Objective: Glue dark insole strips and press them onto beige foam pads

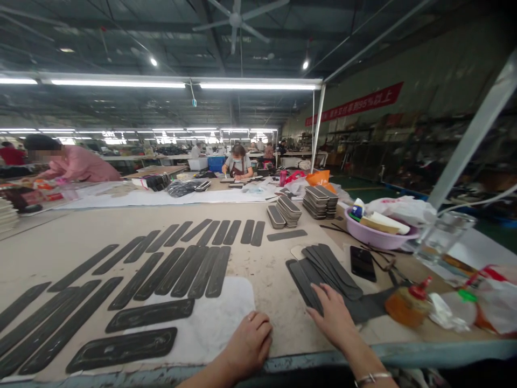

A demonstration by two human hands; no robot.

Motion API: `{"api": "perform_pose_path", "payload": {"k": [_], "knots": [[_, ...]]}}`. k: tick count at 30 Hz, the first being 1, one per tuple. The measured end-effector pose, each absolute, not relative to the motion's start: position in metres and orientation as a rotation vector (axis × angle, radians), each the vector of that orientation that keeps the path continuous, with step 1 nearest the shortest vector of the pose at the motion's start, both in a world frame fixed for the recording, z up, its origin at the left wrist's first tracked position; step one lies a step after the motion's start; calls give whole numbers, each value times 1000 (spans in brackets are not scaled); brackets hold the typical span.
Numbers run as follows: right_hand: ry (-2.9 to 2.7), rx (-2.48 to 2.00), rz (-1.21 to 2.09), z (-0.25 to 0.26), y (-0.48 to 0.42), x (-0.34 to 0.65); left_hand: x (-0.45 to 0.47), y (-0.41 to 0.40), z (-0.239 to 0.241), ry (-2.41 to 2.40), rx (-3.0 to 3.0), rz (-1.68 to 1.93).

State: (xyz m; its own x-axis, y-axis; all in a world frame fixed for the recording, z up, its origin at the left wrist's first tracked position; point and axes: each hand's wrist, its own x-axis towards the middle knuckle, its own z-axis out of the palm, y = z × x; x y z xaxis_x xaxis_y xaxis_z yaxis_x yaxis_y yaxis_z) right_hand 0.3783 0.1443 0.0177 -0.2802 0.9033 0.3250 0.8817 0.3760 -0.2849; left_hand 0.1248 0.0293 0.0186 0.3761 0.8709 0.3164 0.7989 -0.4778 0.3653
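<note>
My left hand (250, 340) rests near the table's front edge with its fingers curled closed, and nothing shows sticking out of it. It lies beside a white sheet (236, 302). To the right, my right hand (332, 313) reaches over a fanned pile of dark grey, round-ended strips (323, 267), its fingers apart and their tips at the pile's near left edge. Rows of similar dark strips (177, 272) lie spread on the left half of the table, several with glossy streaks on top. One lone strip (286, 235) lies beyond the pile.
Stacked pale-edged pieces (317, 202) stand at the back. On the right are a phone (362, 263), a purple basin (382, 237), an amber bottle with a red tip (409, 306), a glass jar (444, 237) and plastic bags. Co-workers (238, 164) sit across the table and farther off.
</note>
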Motion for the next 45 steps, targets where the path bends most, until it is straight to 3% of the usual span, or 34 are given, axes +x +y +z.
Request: {"api": "perform_pose_path", "payload": {"k": [5, 17, 23, 30, 35, 40, 45], "knots": [[-2331, -1707, -57, 0, 145, 362, 127, 31, 22, 1527, 2430, 688], [-2118, -1879, -112, 12, 173, 403, 120, 42, 4, 1489, 2590, 671], [-2033, -1726, -27, 16, 174, 403, 119, 47, 0, 1485, 2674, 682], [-1928, -1554, 23, 54, 141, 414, 103, 63, -27, 1371, 2808, 776], [-1681, -1702, 27, 57, 80, 495, 97, 68, -38, 1344, 2826, 639], [-1469, -2048, 93, 9, -39, 593, 97, 65, -37, 1368, 2820, 569], [-1193, -2496, 54, -22, -173, 623, 98, 67, -38, 1362, 2811, 536]]}}
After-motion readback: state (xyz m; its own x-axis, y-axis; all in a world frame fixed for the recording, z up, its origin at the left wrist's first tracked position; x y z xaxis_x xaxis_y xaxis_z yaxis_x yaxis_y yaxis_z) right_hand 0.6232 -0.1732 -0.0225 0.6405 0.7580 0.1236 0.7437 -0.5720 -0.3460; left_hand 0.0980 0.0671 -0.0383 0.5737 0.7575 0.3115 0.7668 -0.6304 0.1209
